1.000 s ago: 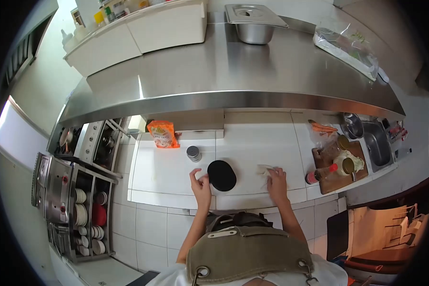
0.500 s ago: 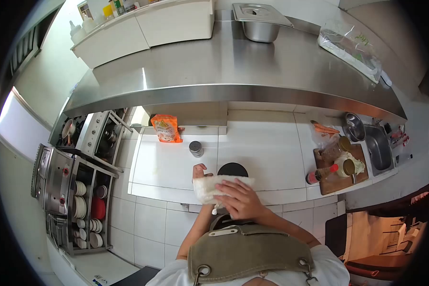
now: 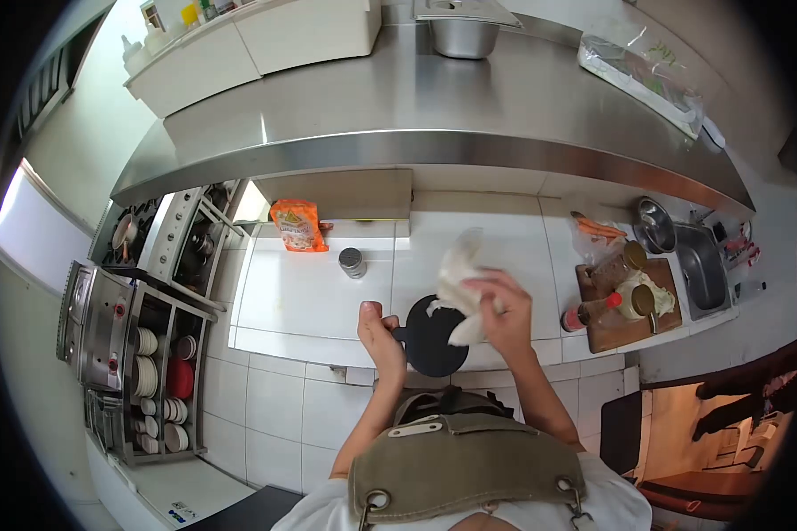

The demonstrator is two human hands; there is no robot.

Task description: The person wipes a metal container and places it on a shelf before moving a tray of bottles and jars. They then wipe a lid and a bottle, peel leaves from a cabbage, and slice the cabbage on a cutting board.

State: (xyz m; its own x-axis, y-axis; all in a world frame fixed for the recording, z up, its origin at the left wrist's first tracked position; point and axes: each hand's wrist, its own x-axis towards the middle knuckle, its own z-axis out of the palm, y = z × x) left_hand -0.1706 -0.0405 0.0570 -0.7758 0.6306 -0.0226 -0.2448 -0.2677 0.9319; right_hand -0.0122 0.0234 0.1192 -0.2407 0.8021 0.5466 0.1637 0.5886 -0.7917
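Note:
My left hand [image 3: 383,343] is closed round the short handle of a round black pan [image 3: 429,348] at the counter's front edge. The pan's dark, flat-looking face points up towards me. In my right hand [image 3: 507,311] is a white cloth [image 3: 459,281], bunched in the fingers and blurred by motion. One end of the cloth sticks up past the pan, and its lower folds overlap the pan's right side. Beyond my left hand stands a small jar with a grey lid [image 3: 352,263].
An orange pouch [image 3: 298,226] lies at the back left of the white counter [image 3: 310,292]. To the right, a wooden cutting board [image 3: 611,336] bears jars and a red-capped bottle [image 3: 584,314], near carrots [image 3: 600,230] and a sink [image 3: 703,270]. A steel shelf [image 3: 328,102] spans overhead.
My right hand has lifted the cloth away from my left hand and moved right. The pan has come nearer to me, its handle now visible in my left hand. The view has shifted slightly.

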